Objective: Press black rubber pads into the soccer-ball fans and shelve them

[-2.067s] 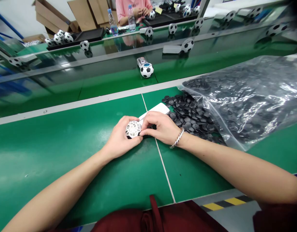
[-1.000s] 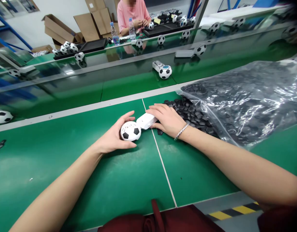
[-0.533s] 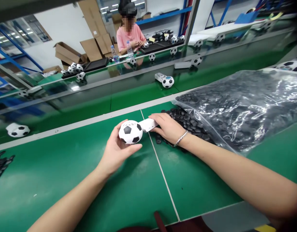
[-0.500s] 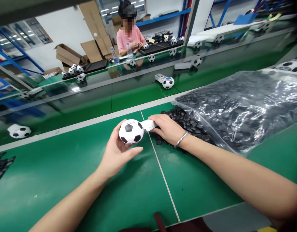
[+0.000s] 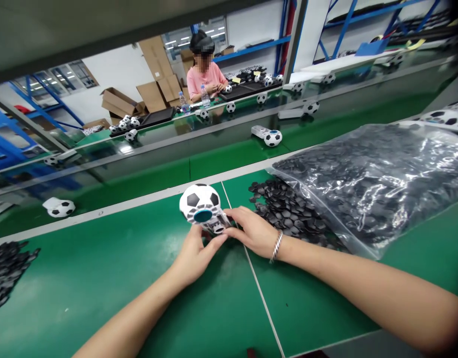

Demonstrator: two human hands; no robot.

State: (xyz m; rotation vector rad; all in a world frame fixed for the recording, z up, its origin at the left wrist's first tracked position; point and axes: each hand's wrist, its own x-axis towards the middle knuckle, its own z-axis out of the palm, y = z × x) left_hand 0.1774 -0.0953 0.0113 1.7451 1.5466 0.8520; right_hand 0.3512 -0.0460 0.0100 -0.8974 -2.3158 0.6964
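Between my two hands is a white football-shaped device [image 5: 199,199] with black pentagon patches, a round teal face and a white handle-like part. My left hand [image 5: 199,253] grips it from below, thumb against the handle part; some of its fingers are hidden behind the device. My right hand [image 5: 251,231] pinches the handle part from the right with thumb and fingers. Just beyond my right hand lies a pile of small black pieces [image 5: 288,209] on the green table [image 5: 139,278].
A clear plastic bag [image 5: 378,184] full of black pieces lies at the right. More black pieces [image 5: 8,268] are at the left edge. Past the table, a green conveyor [image 5: 157,176] carries football devices [image 5: 272,138]. Across it sits a co-worker [image 5: 204,77] in pink.
The device has turned so its teal face and handle part point towards me. My right hand has come lower and closer to my left hand. The view has tilted; items on the conveyor appear farther right.
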